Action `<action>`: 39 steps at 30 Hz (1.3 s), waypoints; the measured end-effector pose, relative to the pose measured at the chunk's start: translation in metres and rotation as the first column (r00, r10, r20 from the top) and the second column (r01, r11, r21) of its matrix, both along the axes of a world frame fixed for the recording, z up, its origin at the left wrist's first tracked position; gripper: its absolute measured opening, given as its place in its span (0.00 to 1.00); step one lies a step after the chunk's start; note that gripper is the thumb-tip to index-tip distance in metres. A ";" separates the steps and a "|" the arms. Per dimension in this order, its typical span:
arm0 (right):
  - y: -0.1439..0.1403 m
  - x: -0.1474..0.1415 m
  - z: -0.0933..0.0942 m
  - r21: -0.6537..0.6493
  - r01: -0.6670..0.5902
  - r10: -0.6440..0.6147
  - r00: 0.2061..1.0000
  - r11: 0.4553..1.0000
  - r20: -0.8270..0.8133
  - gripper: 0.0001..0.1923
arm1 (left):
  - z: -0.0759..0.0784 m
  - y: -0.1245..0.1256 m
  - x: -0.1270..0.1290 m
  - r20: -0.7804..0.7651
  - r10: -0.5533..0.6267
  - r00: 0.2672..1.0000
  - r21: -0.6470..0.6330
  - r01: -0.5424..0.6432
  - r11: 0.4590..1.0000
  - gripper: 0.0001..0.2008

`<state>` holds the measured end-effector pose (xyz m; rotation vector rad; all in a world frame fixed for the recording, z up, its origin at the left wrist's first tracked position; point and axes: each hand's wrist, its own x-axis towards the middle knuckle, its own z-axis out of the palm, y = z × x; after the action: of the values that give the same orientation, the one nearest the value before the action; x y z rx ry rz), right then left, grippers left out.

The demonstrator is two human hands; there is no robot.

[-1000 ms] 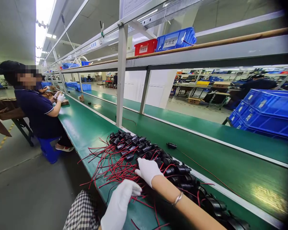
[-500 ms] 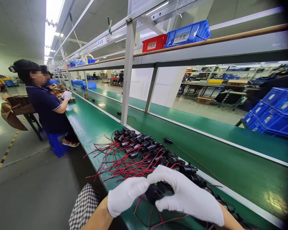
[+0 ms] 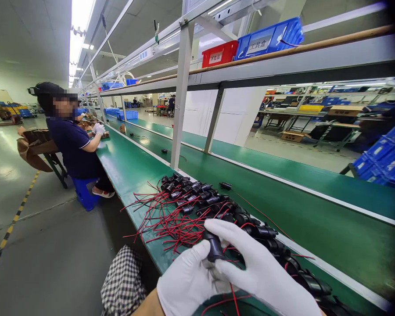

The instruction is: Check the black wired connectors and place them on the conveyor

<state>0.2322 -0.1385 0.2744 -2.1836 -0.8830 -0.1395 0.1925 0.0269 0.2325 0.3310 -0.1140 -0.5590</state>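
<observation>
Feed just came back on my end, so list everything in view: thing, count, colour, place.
Black socket part: one, black with red leads, gripped between both gloved hands.
Pile of socket parts: many, black with red wires, on the near bench.
Lone socket part: one, black, beyond the pile.
Workbench: long, green, running away to the left.
Red bin: one, upper shelf.
Blue bin: one, beside the red bin.
Blue crates: several, stacked far right.
Co-worker: one, dark shirt, white gloves, seated further along.
Left hand: white glove, on the part.
Right hand: white glove, over the part.
</observation>
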 end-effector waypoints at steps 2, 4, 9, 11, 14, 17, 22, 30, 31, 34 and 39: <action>0.005 -0.002 0.002 0.010 0.008 -0.007 0.992 1.000 -0.124 0.30 | 0.000 -0.003 -0.002 -0.054 -0.047 0.997 -0.016 0.046 0.999 0.30; 0.011 -0.003 0.004 0.099 0.003 0.027 0.954 0.995 -0.299 0.27 | -0.002 -0.005 -0.003 -0.102 -0.068 0.993 -0.017 0.066 0.998 0.32; 0.026 -0.004 0.000 0.359 0.024 0.164 0.860 0.933 -0.482 0.23 | -0.001 -0.006 -0.002 -0.163 0.007 0.987 0.034 -0.001 0.999 0.30; 0.027 -0.005 -0.005 0.388 0.034 0.167 0.865 0.921 -0.474 0.23 | 0.001 -0.007 -0.001 -0.156 0.023 0.987 0.074 -0.012 0.997 0.32; 0.023 -0.007 -0.012 0.355 0.005 0.113 0.944 0.935 -0.310 0.22 | 0.004 -0.007 -0.004 -0.015 0.095 0.995 0.117 -0.093 0.989 0.32; 0.014 -0.013 -0.014 0.203 -0.047 0.027 0.995 0.978 0.097 0.27 | 0.010 0.002 -0.013 0.349 0.230 0.909 0.268 -0.332 0.905 0.23; 0.000 -0.022 -0.007 0.032 -0.103 0.082 0.909 0.994 0.408 0.35 | 0.019 0.024 -0.026 0.732 0.159 0.662 0.515 -0.691 0.507 0.21; 0.011 -0.038 0.007 0.050 -0.047 0.027 0.941 0.998 0.337 0.47 | 0.014 0.027 -0.024 0.904 0.080 0.420 0.377 -0.872 0.312 0.17; 0.013 -0.039 0.008 0.079 -0.057 0.026 0.934 0.995 0.356 0.46 | 0.013 0.026 -0.023 0.917 0.067 0.393 0.355 -0.882 0.309 0.17; 0.017 -0.037 0.011 0.142 -0.073 0.012 0.920 0.987 0.391 0.37 | 0.010 0.024 -0.023 0.946 0.035 0.322 0.303 -0.919 0.251 0.18; 0.014 -0.021 0.002 0.352 -0.088 0.127 0.988 0.932 -0.088 0.13 | 0.006 0.010 -0.027 0.960 0.054 0.273 0.271 -0.961 0.046 0.21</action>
<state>0.2111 -0.1249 0.2764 -1.7931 -0.8440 -0.1116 0.1655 0.0367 0.2381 1.7540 -0.5003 0.6713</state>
